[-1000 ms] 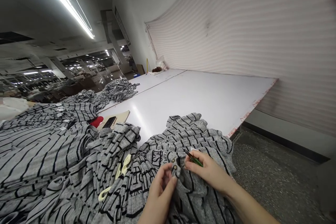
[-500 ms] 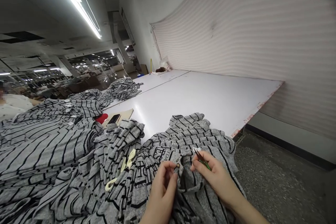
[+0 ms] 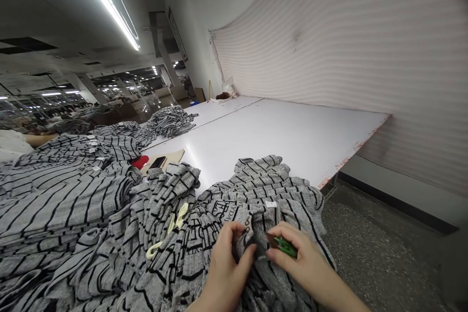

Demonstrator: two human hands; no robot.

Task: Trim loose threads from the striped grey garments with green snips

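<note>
Here, left hand [image 3: 225,264] pinches garment [image 3: 278,184] beside illegible lettering [image 3: 224,211].

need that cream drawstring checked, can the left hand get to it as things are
Probably yes: the cream drawstring lies uncovered on the striped pile, just left of the left hand. That hand's fingers are pinching a grey garment, though, so it would have to let go.

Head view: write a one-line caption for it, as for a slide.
The left hand pinches a grey striped garment on a white table; the right hand grips a small green tool beside it.
</note>
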